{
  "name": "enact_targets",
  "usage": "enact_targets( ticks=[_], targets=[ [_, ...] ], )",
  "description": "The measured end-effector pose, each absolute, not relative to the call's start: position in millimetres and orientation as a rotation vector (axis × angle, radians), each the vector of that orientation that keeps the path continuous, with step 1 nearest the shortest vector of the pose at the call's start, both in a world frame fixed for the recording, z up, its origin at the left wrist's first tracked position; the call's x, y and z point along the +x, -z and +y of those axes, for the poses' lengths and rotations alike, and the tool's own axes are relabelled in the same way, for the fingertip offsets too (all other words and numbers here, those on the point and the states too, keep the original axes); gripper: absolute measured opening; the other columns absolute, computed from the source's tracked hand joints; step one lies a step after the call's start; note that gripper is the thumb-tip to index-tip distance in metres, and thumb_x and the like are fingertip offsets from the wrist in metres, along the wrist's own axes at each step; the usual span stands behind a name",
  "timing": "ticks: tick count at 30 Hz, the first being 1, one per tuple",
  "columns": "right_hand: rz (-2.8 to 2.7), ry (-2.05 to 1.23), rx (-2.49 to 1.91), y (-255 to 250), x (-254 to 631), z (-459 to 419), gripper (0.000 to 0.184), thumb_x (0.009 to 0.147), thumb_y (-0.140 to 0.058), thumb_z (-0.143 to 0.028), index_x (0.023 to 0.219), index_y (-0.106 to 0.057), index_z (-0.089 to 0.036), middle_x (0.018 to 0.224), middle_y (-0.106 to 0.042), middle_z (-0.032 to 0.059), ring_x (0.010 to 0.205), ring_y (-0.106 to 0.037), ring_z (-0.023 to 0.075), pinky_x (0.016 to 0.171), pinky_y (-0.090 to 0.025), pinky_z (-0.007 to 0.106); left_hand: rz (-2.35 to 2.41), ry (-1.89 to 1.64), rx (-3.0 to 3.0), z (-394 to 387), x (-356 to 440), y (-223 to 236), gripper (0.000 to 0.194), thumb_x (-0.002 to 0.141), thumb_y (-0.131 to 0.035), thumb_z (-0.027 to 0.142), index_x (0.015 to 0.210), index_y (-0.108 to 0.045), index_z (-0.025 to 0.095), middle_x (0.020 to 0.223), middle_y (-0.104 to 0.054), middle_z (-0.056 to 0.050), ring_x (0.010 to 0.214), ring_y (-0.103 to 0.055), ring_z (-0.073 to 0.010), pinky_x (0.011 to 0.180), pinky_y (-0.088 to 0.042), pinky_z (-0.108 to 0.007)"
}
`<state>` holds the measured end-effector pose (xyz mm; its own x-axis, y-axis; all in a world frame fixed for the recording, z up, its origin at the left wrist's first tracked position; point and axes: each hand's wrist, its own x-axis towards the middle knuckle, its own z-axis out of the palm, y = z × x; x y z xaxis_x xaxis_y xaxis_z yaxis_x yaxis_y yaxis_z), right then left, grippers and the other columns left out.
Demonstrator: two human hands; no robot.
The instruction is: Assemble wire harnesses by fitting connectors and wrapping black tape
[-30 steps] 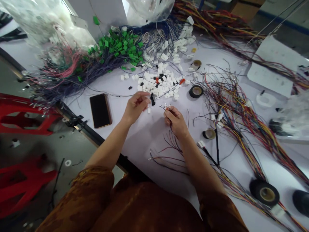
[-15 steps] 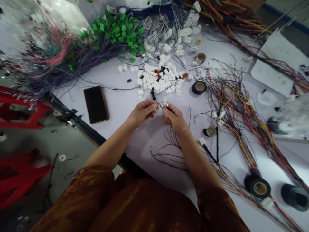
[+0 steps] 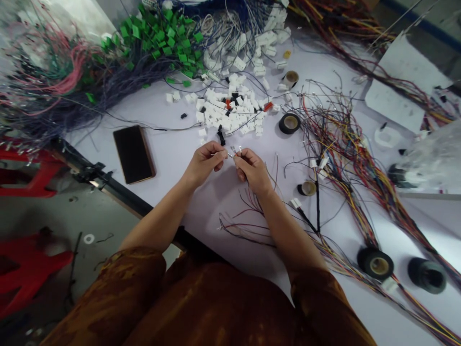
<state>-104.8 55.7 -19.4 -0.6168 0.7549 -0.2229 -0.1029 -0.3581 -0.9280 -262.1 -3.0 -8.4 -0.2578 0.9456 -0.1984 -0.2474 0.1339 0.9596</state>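
My left hand [image 3: 206, 165] is closed in a pinch at the tip of a thin wire, above the middle of the table. Right beside it, my right hand [image 3: 253, 172] pinches several thin wires [image 3: 233, 150], whose metal-tipped ends stick out past thumb and forefinger. The rest of these wires seems to run down beneath the right forearm, where loose red and dark wires [image 3: 248, 233] lie. Anything inside the curled fingers of either hand is hidden. Just beyond the fingertips are a black connector piece [image 3: 221, 135] and a heap of small white connector housings [image 3: 236, 113].
A phone [image 3: 134, 154] lies left of my hands. Green connectors [image 3: 162, 41] on purple wires fill the back left. To the right are black tape rolls [image 3: 289, 123] and long bundles of coloured wires [image 3: 356, 144]. A red stool [image 3: 32, 269] stands below the table's left edge.
The whole scene has shifted slightly left and up in the view. My left fingertips have turned a little at the wire tip; both hands stay close together.
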Motion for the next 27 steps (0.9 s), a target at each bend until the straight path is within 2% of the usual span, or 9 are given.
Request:
enact_targets(
  ticks=[3,8,10,13,16,19,24,27],
  targets=[
    [-1.229,-2.057,-0.852,20,-104,58,0.023,0.082,-0.068,-0.04,0.084,-0.051,-0.023,0.059,-0.041,-0.0088,0.042,-0.03,0.0045,0.041,-0.022,0.021,1.314,-1.373,0.814,-3,-261,10,0.018,0.082,-0.072,0.031,0.075,-0.062,0.018,0.054,-0.051,0.003,0.048,-0.045,-0.0059,0.048,-0.036,-0.018],
    [-1.231,-2.119,-0.827,21,-101,61,0.025,0.08,-0.07,-0.042,0.084,-0.053,-0.024,0.058,-0.035,-0.0089,0.046,-0.025,0.0054,0.045,-0.021,0.021,1.281,-1.368,0.738,-2,-261,13,0.02,0.081,-0.074,0.031,0.074,-0.061,0.018,0.056,-0.053,0.004,0.047,-0.047,-0.0048,0.046,-0.036,-0.017],
    [-1.293,-2.11,-0.84,20,-100,61,0.024,0.08,-0.07,-0.041,0.083,-0.055,-0.022,0.059,-0.036,-0.008,0.049,-0.027,0.0057,0.047,-0.022,0.022,1.19,-1.352,0.604,-1,-263,12,0.019,0.082,-0.074,0.031,0.076,-0.063,0.017,0.063,-0.059,0.002,0.05,-0.052,-0.0047,0.047,-0.04,-0.016],
    [-1.381,-1.996,-0.916,16,-100,59,0.021,0.079,-0.069,-0.037,0.078,-0.057,-0.02,0.062,-0.039,-0.006,0.053,-0.029,0.0063,0.049,-0.023,0.022,1.077,-1.292,0.428,0,-267,9,0.013,0.085,-0.07,0.028,0.088,-0.068,0.016,0.079,-0.068,-0.002,0.065,-0.066,-0.008,0.06,-0.053,-0.017],
    [-1.452,-1.847,-0.953,11,-102,57,0.016,0.08,-0.067,-0.033,0.075,-0.06,-0.019,0.065,-0.041,-0.0042,0.059,-0.034,0.0078,0.052,-0.027,0.023,1.13,-1.268,0.359,0,-268,8,0.011,0.085,-0.069,0.021,0.094,-0.068,0.015,0.086,-0.072,-0.004,0.074,-0.071,-0.0105,0.065,-0.056,-0.018],
    [-1.482,-1.767,-0.942,9,-103,55,0.015,0.079,-0.067,-0.032,0.073,-0.062,-0.019,0.066,-0.045,-0.0035,0.063,-0.038,0.009,0.057,-0.031,0.024,1.204,-1.292,0.354,-1,-267,12,0.009,0.084,-0.072,0.021,0.089,-0.067,0.015,0.083,-0.071,-0.002,0.067,-0.068,-0.0081,0.057,-0.051,-0.015],
    [-1.51,-1.623,-0.974,11,-103,53,0.015,0.081,-0.066,-0.031,0.073,-0.061,-0.019,0.071,-0.05,-0.0018,0.066,-0.04,0.0105,0.062,-0.033,0.026,1.21,-1.37,0.339,-1,-266,16,0.014,0.087,-0.069,0.023,0.077,-0.063,0.015,0.067,-0.062,0.0,0.057,-0.058,-0.005,0.053,-0.048,-0.014],
    [-1.566,-1.503,-0.975,15,-102,53,0.013,0.084,-0.064,-0.029,0.075,-0.062,-0.02,0.075,-0.05,-0.0015,0.066,-0.04,0.0103,0.063,-0.033,0.026,1.197,-1.357,0.342,0,-265,14,0.012,0.084,-0.072,0.023,0.079,-0.063,0.016,0.065,-0.06,0.001,0.053,-0.055,-0.0054,0.049,-0.045,-0.015]
  ],
)
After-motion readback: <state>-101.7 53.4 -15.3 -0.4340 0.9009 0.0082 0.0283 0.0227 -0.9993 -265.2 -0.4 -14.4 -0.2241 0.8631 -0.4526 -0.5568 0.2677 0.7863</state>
